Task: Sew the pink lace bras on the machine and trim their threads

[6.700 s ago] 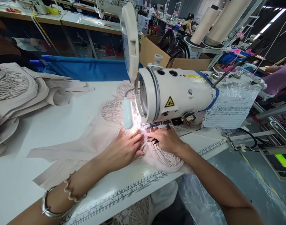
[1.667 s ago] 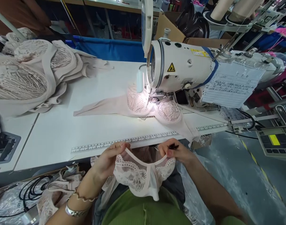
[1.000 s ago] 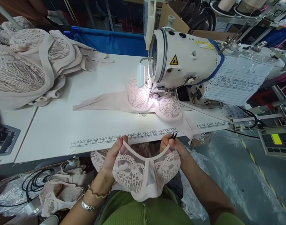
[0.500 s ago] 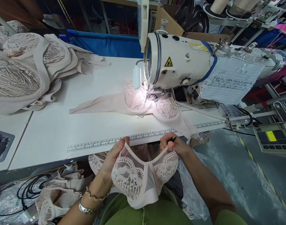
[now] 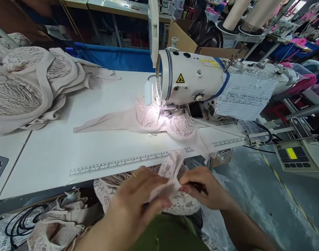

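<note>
Over my lap, just off the table's front edge, is a pale pink lace bra [image 5: 184,204], bunched up with one part standing upward. My left hand [image 5: 138,197], blurred, has its fingers across the bra's fabric and its thumb below. At the bra's middle, my right hand [image 5: 206,186] pinches the fabric between thumb and fingers. Something small and dark shows inside the right palm; its kind is unclear. Another lace bra [image 5: 181,124] lies spread under the lit needle area of a white sewing machine [image 5: 191,75].
A pile of similar bras [image 5: 23,87] covers the table's left end. A printed ruler [image 5: 130,161] runs along the front edge of the white table [image 5: 96,148]. More lace pieces [image 5: 55,228] hang below at left. A control panel [image 5: 296,155] stands at right, near a handwritten sheet [image 5: 245,94].
The bra was held stretched upright by its top edges; now it is turned and bunched. My left hand has moved over it, and my right hand has come lower. The view has shifted slightly.
</note>
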The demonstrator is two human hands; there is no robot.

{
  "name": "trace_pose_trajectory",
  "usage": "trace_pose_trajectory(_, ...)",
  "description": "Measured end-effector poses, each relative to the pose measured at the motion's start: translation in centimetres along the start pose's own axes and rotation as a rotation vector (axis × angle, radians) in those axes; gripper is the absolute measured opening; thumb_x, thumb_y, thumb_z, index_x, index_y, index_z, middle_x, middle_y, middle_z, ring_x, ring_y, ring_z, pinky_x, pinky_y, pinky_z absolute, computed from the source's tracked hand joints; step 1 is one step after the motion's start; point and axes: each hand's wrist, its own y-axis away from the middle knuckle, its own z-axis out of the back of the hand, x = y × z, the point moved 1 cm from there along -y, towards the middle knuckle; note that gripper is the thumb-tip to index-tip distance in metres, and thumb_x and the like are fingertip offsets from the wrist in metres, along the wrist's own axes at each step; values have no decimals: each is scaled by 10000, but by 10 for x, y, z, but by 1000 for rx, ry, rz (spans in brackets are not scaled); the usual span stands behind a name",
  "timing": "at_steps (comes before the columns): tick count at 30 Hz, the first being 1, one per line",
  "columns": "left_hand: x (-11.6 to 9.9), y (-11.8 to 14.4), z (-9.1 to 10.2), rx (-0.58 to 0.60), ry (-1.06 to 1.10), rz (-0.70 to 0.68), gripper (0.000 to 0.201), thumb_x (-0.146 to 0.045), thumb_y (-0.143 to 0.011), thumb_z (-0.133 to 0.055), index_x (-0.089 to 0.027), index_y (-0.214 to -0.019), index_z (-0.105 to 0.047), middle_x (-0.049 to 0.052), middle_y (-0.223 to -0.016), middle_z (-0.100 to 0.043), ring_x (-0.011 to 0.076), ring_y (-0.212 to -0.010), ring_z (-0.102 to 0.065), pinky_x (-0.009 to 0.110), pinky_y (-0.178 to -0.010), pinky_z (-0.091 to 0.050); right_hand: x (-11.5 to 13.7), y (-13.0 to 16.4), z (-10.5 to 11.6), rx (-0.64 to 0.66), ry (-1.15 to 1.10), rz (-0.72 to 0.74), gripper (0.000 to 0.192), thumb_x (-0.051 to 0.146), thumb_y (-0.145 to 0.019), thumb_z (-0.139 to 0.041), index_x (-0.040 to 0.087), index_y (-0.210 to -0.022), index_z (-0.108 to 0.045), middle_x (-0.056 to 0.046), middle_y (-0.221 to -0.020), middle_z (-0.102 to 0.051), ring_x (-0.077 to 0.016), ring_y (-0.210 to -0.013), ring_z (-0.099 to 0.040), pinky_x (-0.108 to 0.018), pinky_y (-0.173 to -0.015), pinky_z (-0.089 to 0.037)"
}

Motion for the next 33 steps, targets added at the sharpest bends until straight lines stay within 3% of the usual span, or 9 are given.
trace_pose_trajectory(6,0,10,-32,-30,-58,-52,125,-120,-958,-623,-149,-1079,-628,62,-903,-698,186,-855,-641,283,-745,-557,-1,2,-26,-132,199,72,173,157,-981,-524,199,-829,-595,30,-653,-540,-89,-558,-472,-205,-549,-384)
trace_pose_trajectory(10,12,3,-30,-27,30,14,79,-99,-949,-612,-172,-937,-639,41,-843,-685,158,-802,-643,231,-693,-539,-12,5,-29,-228,421,101,145,153,-977,-557,186,-868,-647,-98,-1064,-670,-113,-695,-592,-243,-635,-455)
trace_pose_trajectory(12,16,2,-26,-36,97,107,111,-77,-921,-622,-181,-897,-656,32,-832,-681,151,-791,-650,220,-689,-535,-18,7,-26,-194,488,93,125,145,-978,-567,179,-895,-655,-122,-1187,-665,-122,-732,-619,-256,-659,-458)
trace_pose_trajectory(17,30,9,-13,33,365,476,53,-181,-875,-681,-206,-836,-707,30,-842,-686,159,-778,-662,220,-659,-541,-26,11,-4,78,186,14,218,197,-996,-555,180,-795,-638,-35,-799,-625,-126,-673,-573,-235,-592,-428)
trace_pose_trajectory(20,41,14,-1,2,456,668,55,-267,-847,-729,-214,-836,-724,31,-845,-689,156,-730,-635,207,-567,-503,-27,17,14,135,42,-60,296,317,-994,-595,194,-728,-635,-12,-726,-580,-119,-612,-527,-236,-548,-420)
trace_pose_trajectory(24,50,22,5,-137,462,740,99,-281,-779,-796,-207,-790,-731,31,-835,-684,169,-763,-631,227,-599,-504,-29,21,28,-77,82,-74,251,345,-979,-630,202,-787,-708,-47,-796,-667,-111,-555,-535,-242,-470,-392)
trace_pose_trajectory(27,51,26,0,-221,456,723,81,-272,-778,-793,-212,-783,-739,34,-839,-683,188,-806,-638,254,-636,-516,-29,19,27,-237,239,11,114,215,-938,-674,218,-834,-720,-61,-819,-730,-168,-696,-670,-286,-617,-506)
trace_pose_trajectory(29,49,27,-5,-273,442,709,58,-264,-793,-779,-219,-784,-743,32,-833,-680,190,-815,-632,261,-642,-506,-29,17,23,-327,329,61,122,146,-899,-691,224,-805,-682,-43,-787,-738,-182,-722,-697,-316,-693,-532)
trace_pose_trajectory(33,47,28,-11,-327,381,655,42,-248,-823,-753,-233,-785,-745,15,-799,-668,174,-789,-609,263,-631,-461,-32,14,12,-482,400,72,219,117,-866,-697,231,-736,-563,-9,-739,-713,-157,-641,-652,-287,-622,-512)
